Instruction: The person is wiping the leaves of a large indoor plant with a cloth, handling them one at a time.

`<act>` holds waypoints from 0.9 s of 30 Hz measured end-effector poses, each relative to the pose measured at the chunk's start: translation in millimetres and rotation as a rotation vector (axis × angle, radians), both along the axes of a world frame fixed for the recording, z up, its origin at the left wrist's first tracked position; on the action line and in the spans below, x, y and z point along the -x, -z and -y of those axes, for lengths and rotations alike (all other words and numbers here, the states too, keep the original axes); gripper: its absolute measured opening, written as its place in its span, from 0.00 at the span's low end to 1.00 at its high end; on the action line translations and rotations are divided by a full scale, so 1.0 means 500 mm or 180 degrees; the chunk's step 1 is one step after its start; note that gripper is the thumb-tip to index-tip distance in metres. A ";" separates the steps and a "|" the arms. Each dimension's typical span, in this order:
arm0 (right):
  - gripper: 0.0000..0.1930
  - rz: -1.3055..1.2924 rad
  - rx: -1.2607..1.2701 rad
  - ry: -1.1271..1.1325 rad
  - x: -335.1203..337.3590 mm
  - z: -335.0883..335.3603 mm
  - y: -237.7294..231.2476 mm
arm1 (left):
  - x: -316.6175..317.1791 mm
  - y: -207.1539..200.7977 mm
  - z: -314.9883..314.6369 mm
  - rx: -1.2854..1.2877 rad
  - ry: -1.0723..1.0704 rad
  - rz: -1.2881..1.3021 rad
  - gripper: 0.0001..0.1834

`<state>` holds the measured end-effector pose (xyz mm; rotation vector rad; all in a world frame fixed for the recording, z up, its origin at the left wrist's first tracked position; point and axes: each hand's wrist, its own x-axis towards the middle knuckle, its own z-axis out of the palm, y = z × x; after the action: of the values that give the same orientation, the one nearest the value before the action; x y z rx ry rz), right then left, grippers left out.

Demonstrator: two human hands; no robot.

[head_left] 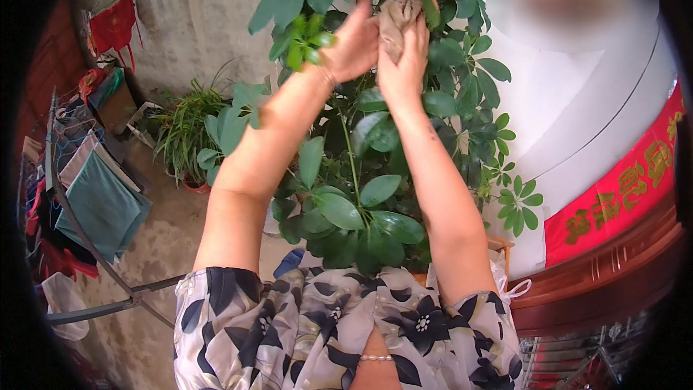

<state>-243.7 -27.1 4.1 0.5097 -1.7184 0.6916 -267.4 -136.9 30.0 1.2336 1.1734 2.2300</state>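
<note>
A leafy green potted plant with glossy oval leaves fills the middle of the view, its pot hidden. Both my arms reach up into its upper foliage. In my right hand is a crumpled beige cloth, held against the leaves near the top. My left hand is raised just left of the cloth, palm turned toward it, fingers stretched upward and partly behind leaves. I see nothing in that hand. A small cluster of bright green leaves sits in front of my left wrist.
At left, a metal rack carries hanging laundry, including a teal cloth. A spiky potted plant stands on the concrete floor by the wall. To the right are a white wall, a red banner and dark reddish wood.
</note>
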 end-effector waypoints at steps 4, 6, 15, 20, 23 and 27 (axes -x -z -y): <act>0.25 -0.0077 -0.0201 0.0054 -0.016 0.029 -0.015 | -0.032 -0.007 -0.007 -0.0577 -0.0030 0.0223 0.51; 0.22 -0.0094 -0.0346 -0.0033 -0.006 0.023 -0.009 | -0.029 0.001 0.003 -0.0742 0.0273 0.0500 0.51; 0.15 0.1430 0.0168 -0.1795 -0.020 -0.033 0.051 | 0.054 0.046 0.032 -0.0788 0.1190 0.0079 0.57; 0.12 0.2538 0.1386 -0.4083 -0.112 -0.065 0.018 | 0.008 0.023 0.023 -0.0925 0.0474 0.0700 0.56; 0.08 0.2343 0.2911 -0.3955 -0.129 -0.101 0.020 | 0.011 0.013 0.021 -0.0951 0.0210 0.0649 0.57; 0.12 0.1279 0.3003 -0.3432 -0.101 -0.105 -0.027 | 0.009 0.019 0.029 -0.1022 0.0342 0.0778 0.56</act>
<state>-193.2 25.3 17.7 0.6024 -1.1265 2.3387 -272.1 -151.1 20.4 1.0635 0.6619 2.4670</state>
